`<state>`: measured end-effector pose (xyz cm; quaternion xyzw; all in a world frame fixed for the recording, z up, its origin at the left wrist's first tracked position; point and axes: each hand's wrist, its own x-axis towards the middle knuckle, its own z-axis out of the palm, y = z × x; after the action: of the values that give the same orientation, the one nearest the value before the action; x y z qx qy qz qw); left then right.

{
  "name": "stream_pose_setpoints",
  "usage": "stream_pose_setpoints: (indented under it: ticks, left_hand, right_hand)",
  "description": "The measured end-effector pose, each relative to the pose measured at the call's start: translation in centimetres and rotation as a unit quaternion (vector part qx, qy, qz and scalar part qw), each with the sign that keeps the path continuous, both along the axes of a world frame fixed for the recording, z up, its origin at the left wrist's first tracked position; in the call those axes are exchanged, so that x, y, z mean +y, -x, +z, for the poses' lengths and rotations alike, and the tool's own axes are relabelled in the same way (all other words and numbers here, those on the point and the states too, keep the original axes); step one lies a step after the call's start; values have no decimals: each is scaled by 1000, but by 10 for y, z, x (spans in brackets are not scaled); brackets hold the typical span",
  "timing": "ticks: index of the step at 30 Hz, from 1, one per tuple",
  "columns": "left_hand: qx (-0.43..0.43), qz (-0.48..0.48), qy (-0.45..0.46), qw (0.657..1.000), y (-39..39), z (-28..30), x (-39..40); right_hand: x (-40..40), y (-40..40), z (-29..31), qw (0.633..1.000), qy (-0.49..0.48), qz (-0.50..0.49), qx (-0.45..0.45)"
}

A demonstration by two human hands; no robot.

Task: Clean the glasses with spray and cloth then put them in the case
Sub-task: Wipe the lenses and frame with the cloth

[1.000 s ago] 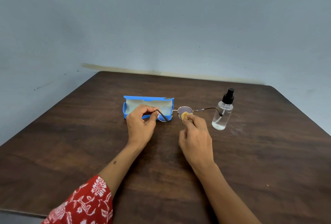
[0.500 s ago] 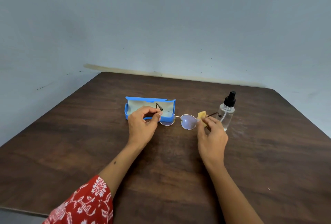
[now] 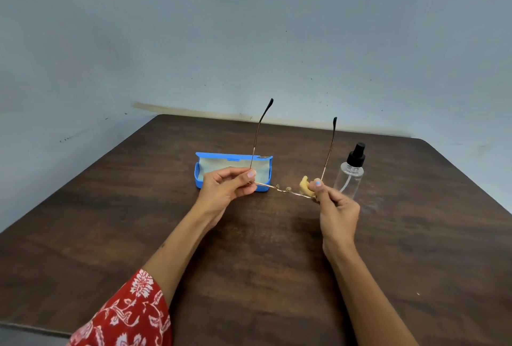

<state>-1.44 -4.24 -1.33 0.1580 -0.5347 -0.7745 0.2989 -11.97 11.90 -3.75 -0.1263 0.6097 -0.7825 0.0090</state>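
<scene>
Thin gold-framed glasses (image 3: pixel 279 188) are held above the table between both hands, lenses edge-on and both temple arms pointing up and away. My left hand (image 3: pixel 227 187) pinches the frame's left corner. My right hand (image 3: pixel 336 211) pinches the right corner together with a small yellow cloth (image 3: pixel 304 185). Behind my left hand lies the open blue case (image 3: pixel 210 164) with a pale lining. A clear spray bottle (image 3: pixel 349 176) with a black nozzle stands upright just right of my right hand.
The dark wooden table (image 3: pixel 249 262) fills the view, its far edge against a grey-blue wall (image 3: pixel 249 41). A red floral sleeve (image 3: pixel 124 312) covers my left upper arm near the front edge.
The glasses were tipped so the lenses turned edge-on and the temple arms swung up. My right hand went from wiping the right lens to the frame's right corner, cloth still in it.
</scene>
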Motion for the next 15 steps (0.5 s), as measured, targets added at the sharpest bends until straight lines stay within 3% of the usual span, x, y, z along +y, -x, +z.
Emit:
stream_pose_setpoints:
  ticks: [3,9,15]
  left_hand:
    - [-14,-47,-48,998,-1,1,0]
    - [-59,-91,12,994,-3,0,-2]
    - [-39,-32,20,999,-3,1,3]
  right_hand:
    - [0,2,0,997,56,30,-42]
    - [-1,4,0,987,115,64,-87]
    - [-3,2,4,975,156,73,-142]
